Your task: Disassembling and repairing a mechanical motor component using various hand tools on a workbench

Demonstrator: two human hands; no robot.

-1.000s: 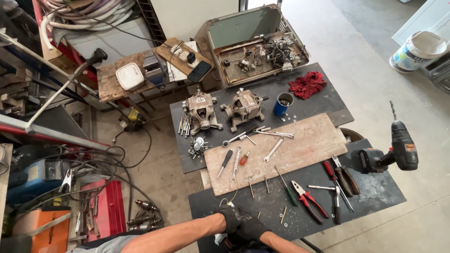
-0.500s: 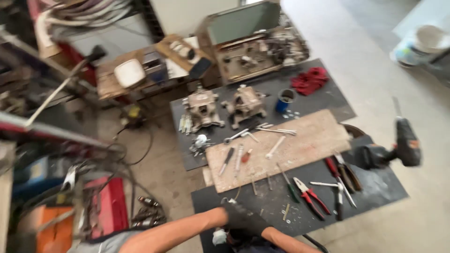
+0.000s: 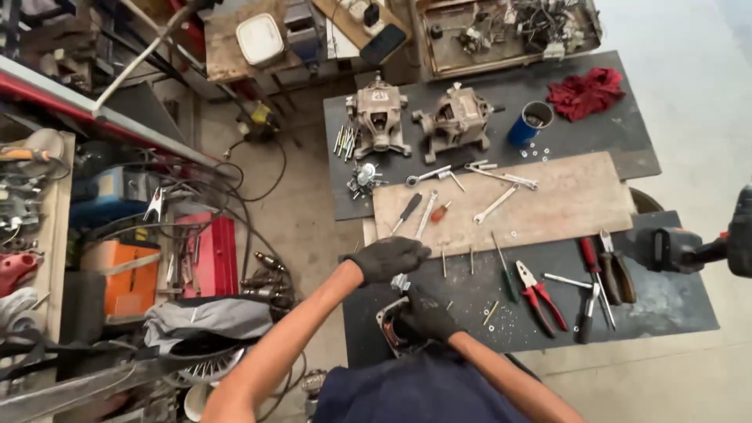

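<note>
Two gloved hands at work low on the dark mat (image 3: 674, 301): left hand (image 3: 389, 258) curled loosely, palm down, fingers bent over something small and pale at about 5 o'clock of the knuckles, though whether gripping it, cannot tell; right hand (image 3: 427, 313) closed around the top of a metal part (image 3: 389, 327) with a rounded rim, mostly hidden beneath the glove. Metal part at the near edge of the mat, directly under the right hand and at 6 o'clock of the left, so nearer the right; long axis not readable, too much covered. Just beyond the left hand, at 12 o'clock, a wooden board (image 3: 564, 205) with a black-handled screwdriver (image 3: 406, 211) and a wrench (image 3: 495, 204), both lying slantwise. At 3 o'clock of the hands, red pliers (image 3: 539, 291) flat on the mat, handles pointing toward 5 o'clock. Further off at 12 o'clock, two motors (image 3: 377, 117) side by side, a blue cup (image 3: 529, 125) and a red rag (image 3: 583, 91).
</note>
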